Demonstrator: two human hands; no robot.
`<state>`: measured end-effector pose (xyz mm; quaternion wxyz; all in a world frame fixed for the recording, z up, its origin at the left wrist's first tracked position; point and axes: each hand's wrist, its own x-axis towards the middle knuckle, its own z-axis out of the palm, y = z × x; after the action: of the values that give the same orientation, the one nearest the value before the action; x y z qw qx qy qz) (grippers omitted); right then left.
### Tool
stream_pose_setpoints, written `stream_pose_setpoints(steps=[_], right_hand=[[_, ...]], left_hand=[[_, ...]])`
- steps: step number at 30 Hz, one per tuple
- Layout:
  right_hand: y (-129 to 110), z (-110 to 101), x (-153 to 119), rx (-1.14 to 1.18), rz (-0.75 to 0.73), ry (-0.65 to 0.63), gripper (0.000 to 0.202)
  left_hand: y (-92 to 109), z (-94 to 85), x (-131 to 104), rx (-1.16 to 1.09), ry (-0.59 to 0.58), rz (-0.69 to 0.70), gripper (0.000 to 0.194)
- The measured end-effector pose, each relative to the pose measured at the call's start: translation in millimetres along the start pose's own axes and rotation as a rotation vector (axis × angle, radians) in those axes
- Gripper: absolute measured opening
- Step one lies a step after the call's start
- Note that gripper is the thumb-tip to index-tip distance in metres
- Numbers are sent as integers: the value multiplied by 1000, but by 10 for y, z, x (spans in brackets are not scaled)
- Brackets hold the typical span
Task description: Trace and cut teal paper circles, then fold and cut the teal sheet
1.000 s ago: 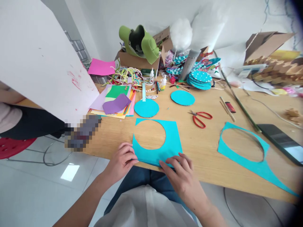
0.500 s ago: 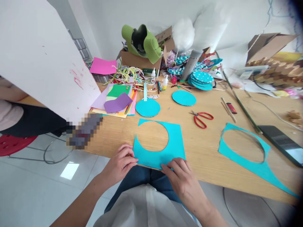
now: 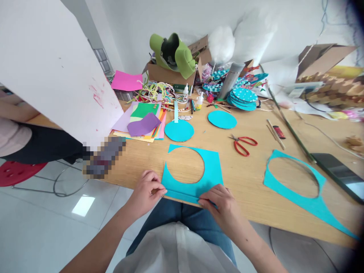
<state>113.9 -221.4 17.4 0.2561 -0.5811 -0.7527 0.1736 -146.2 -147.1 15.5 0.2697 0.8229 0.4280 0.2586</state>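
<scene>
A turquoise paper sheet [image 3: 212,168] with a large round hole lies at the table's near edge, its rim cut through at the left. A narrow strip along its near side is folded over. My left hand [image 3: 148,191] pinches that strip at the near left corner. At the near right part of the sheet, my right hand [image 3: 218,199] is closed on the same strip, thumb toward me and fingers over the paper. Beyond the sheet lie two turquoise discs, a left one [image 3: 179,131] touched by a pale strip [image 3: 176,112] and a right one [image 3: 222,120].
Red-handled scissors [image 3: 244,145] lie right of the sheet. Farther right are another cut-out turquoise sheet [image 3: 295,191], a phone [image 3: 338,174] and a green stick [image 3: 292,125]. Coloured paper [image 3: 143,125] is stacked at the left by a white board [image 3: 71,76]; a person sits behind it.
The sheet's near edge has been turned up into a narrow folded strip. My right hand has shifted slightly right along it; my left hand keeps its grip at the corner.
</scene>
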Motion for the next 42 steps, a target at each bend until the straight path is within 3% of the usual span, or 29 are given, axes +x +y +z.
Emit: stream_pose_setpoints(steps=[13,22,30,36,42], right_hand=[[191,-85,-89,43,153,-38,29],[293,-95,-128,-54,254,87,50],[372,-43,-206,-124,242,159,50],[401,-89,-321,-39,311,117,46],[370,-42,-367,-194,384,174,58]], left_hand=[[-74,50,49,95,75,-79,23],[-89,71,78,139,124,-112,28],[-64,108,84,205,123,-86,29],[-50,118,71,246,135,-75,28],[-89,133,63,263,130,-51,31]])
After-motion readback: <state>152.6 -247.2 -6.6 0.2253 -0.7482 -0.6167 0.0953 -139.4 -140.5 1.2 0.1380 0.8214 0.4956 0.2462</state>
